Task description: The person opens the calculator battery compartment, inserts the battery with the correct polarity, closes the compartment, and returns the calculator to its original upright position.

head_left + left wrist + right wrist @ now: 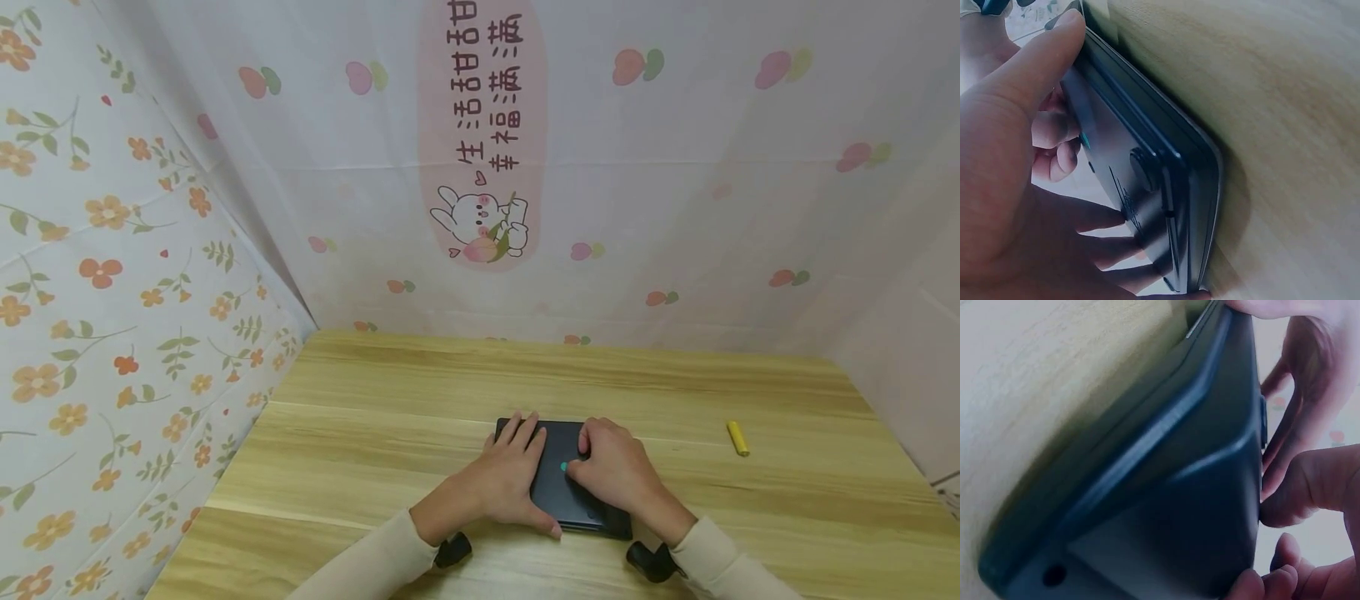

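A black wedge-shaped device, like a desk calculator turned face down, lies on the wooden table. Its underside has a round rubber foot and raised lettering. My left hand spreads over its left part, fingers straight and thumb at the near edge. My right hand is over the right part with its fingers curled. The right thumb presses the underside, its tip beside a small green spot. Curled right fingertips are at the same surface; whether they pinch anything I cannot tell.
A yellow battery lies on the table to the right of the device. Black wrist mounts sit under both wrists. A printed cloth hangs behind the table, and a flowered one at the left.
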### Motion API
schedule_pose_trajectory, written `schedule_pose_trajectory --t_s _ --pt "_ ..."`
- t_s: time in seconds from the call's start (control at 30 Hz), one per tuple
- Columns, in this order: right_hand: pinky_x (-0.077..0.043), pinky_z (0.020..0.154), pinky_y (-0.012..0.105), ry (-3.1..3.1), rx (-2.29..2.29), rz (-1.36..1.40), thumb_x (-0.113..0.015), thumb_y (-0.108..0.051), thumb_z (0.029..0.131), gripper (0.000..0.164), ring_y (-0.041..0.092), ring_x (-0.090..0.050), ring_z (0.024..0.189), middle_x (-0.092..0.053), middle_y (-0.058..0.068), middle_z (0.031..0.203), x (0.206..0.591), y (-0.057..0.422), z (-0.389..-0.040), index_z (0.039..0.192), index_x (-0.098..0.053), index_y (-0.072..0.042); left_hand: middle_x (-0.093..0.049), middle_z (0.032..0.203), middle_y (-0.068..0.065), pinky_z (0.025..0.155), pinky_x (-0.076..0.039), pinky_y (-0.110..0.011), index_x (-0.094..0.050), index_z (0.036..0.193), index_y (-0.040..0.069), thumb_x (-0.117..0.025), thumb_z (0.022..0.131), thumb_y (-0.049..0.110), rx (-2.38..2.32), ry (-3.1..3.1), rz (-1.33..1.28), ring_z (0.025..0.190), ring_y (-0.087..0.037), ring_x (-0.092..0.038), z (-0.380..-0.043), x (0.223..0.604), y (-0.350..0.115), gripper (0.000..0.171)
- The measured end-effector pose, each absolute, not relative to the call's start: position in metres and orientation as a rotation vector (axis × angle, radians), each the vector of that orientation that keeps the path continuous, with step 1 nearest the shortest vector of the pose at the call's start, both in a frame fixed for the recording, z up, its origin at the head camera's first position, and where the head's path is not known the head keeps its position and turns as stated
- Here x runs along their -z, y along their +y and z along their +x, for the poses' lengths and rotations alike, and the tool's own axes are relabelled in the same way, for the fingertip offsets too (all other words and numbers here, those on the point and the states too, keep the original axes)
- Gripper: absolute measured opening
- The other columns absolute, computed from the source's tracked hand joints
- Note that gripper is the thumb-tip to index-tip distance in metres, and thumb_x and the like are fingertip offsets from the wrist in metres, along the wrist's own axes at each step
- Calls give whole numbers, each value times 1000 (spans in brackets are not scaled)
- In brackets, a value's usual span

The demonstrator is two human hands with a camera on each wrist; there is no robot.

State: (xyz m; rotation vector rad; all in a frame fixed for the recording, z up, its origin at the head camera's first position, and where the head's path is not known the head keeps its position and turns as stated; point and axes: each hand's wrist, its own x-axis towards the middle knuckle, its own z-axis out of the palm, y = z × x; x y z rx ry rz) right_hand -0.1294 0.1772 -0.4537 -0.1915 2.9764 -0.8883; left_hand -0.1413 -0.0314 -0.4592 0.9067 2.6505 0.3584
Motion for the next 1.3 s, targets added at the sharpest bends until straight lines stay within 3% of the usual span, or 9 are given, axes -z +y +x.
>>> schedule_pose_trajectory --t_s 0.6,1.3 --pt "-38 57 34 3003 876 -237 -83 -9 78 29 19 -48 64 -50 2 77 455 175 -131 81 -55 -12 -15 183 -16 123 -34 -67 -30 174 5 -86 80 77 -367 2648 899 168 -38 -12 -141 458 -32 132" --pt "-38 59 33 2982 913 -275 -83 -10 82 28 18 -47 64 -49 2 75 452 177 -130 83 -55 -13 -15 182 -17 124 -34 -65 -29 174 5 -85 80 79 -351 2644 921 168 -40 -13 -143 460 -32 132"
